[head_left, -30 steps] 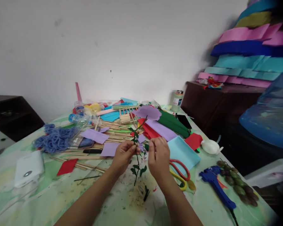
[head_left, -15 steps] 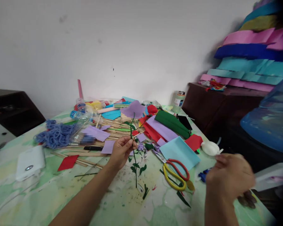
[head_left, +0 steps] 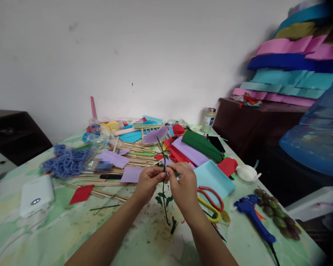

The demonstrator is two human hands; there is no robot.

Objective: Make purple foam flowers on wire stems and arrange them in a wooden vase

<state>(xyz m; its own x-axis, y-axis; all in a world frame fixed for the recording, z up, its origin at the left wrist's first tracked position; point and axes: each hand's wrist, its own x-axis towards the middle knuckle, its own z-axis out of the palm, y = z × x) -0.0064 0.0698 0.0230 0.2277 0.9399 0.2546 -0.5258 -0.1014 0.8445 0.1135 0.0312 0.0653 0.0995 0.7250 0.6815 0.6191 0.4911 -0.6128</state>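
A thin green stem [head_left: 165, 201] with small green leaves stands upright near the middle, a purple paper flower [head_left: 155, 135] at its top. My left hand [head_left: 150, 183] pinches the stem about halfway up. Right beside it, my right hand [head_left: 184, 184] has its thumb and fingertips pressed together at the same part of the stem; whatever they hold is too small to make out. Scissors with red and yellow handles [head_left: 219, 199] lie partly behind my right hand. Below the stem sits a small roll of tape [head_left: 168, 221].
Blue glue gun [head_left: 254, 218] and grapes [head_left: 280, 218] lie at the right, near a white garlic-shaped object [head_left: 247, 173]. Thin sticks, coloured paper and blue yarn [head_left: 65, 160] cover the back. A white power bank [head_left: 36, 195] lies left.
My right hand has moved left from the white object to the stem beside my left hand. The flower has tilted, and the glue gun and grapes are now uncovered.
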